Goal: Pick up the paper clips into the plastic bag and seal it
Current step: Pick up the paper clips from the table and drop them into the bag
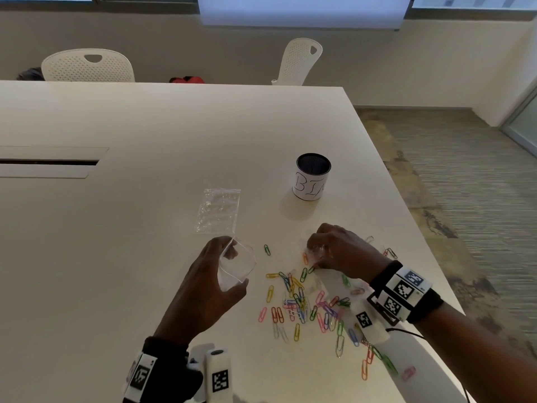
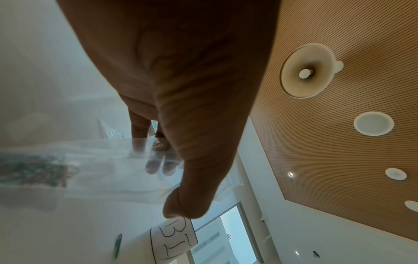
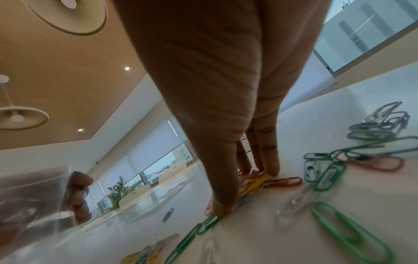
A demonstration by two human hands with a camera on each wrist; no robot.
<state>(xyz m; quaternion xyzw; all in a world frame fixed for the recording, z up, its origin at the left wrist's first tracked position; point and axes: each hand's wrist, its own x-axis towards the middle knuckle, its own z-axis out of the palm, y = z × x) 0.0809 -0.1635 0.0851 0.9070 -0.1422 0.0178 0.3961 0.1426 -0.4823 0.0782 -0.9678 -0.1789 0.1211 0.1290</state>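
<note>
We hold the small clear plastic zip bag [image 1: 236,264] in our left hand [image 1: 203,289], fingers and thumb curled round its mouth so it gapes toward the right, lifted just off the white table [image 1: 145,228]; in the left wrist view a few clips already seem to lie in it. Our right hand [image 1: 340,251] is down on the table at the far edge of the scattered coloured wire paper clips [image 1: 308,306], thumb and fingertips drawn together over a small bunch of them. We judge the clips light, stiff and slick on the smooth top: they tend to skate away or hook into each other, so a pinch across several at once, or a rake toward the bag, should serve better than chasing singles. The bag is thin, limp and slippery; it is best held at the stiffer zip rim, which also keeps it open. A second crinkled clear bag [image 1: 218,210] lies flat further off, and a black mesh cup with a white "BIN" label [image 1: 312,180] stands far right.
</note>
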